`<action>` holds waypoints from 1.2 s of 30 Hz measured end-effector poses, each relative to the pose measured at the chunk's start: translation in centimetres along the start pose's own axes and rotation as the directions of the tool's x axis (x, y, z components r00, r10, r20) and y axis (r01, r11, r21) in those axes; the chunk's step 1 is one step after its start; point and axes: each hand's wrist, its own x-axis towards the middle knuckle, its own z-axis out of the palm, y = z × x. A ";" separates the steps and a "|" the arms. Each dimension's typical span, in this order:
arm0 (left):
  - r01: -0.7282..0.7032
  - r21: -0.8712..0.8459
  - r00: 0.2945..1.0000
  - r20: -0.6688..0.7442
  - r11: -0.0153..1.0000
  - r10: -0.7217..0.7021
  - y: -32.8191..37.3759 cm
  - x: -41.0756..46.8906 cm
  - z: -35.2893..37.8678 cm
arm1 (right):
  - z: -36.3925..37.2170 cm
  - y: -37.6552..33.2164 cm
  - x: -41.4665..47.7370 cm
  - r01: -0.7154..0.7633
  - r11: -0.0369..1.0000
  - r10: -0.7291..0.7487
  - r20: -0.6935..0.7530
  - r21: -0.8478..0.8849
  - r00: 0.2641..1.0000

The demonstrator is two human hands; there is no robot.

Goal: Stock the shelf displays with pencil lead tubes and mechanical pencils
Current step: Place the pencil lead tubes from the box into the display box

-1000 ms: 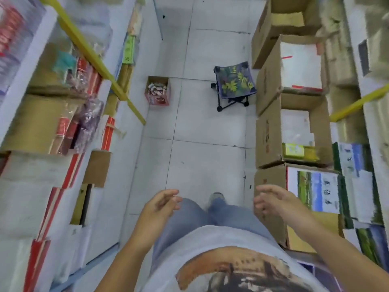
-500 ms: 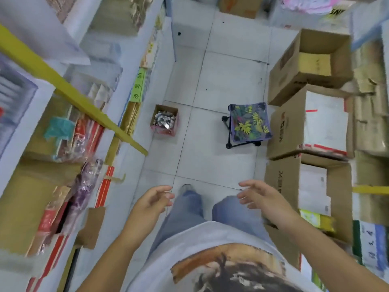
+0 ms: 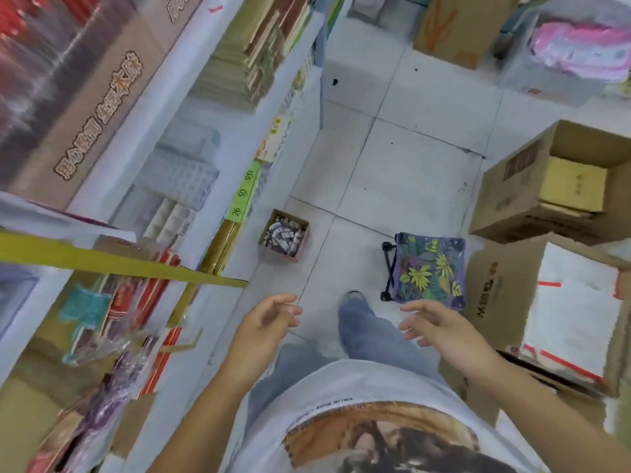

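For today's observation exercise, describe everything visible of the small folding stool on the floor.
The folding stool has a square fabric seat printed with yellow and green leaves, on a thin black frame showing at its left. It stands unfolded on the white tiled floor, beside a cardboard carton; nothing lies on it.

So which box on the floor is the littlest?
The pinkish open box of small packets, beside the left shelf unit. The brown cardboard boxes on the right, past the leafy folding stool, are much bigger.
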 end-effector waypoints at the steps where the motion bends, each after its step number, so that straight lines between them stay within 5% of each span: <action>1: 0.009 -0.025 1.000 -0.027 1.000 -0.009 0.6 0.5 0.2 | -0.9 -1.9 1.5 0.017 0.999 -0.017 0.025 -0.034 1.000; 10: 0.064 -0.262 0.946 -0.291 0.963 -0.143 1.5 3.3 -0.7 | -0.5 -15.3 12.6 0.161 0.936 -0.077 0.264 -0.312 0.961; 19: 0.084 -0.329 0.916 -0.347 0.941 -0.203 3.4 9.0 -2.5 | 3.3 -22.9 17.9 0.272 0.884 -0.110 0.396 -0.381 0.911; 26: 0.039 -0.467 0.851 -0.448 0.883 -0.274 6.7 13.3 0.1 | 0.1 -27.2 23.7 0.238 0.840 -0.002 0.434 -0.488 0.901; 36: -0.084 -0.785 0.626 -0.521 0.614 -0.580 6.6 21.6 7.9 | 1.6 -34.4 37.5 0.471 0.498 0.199 0.625 -0.728 0.755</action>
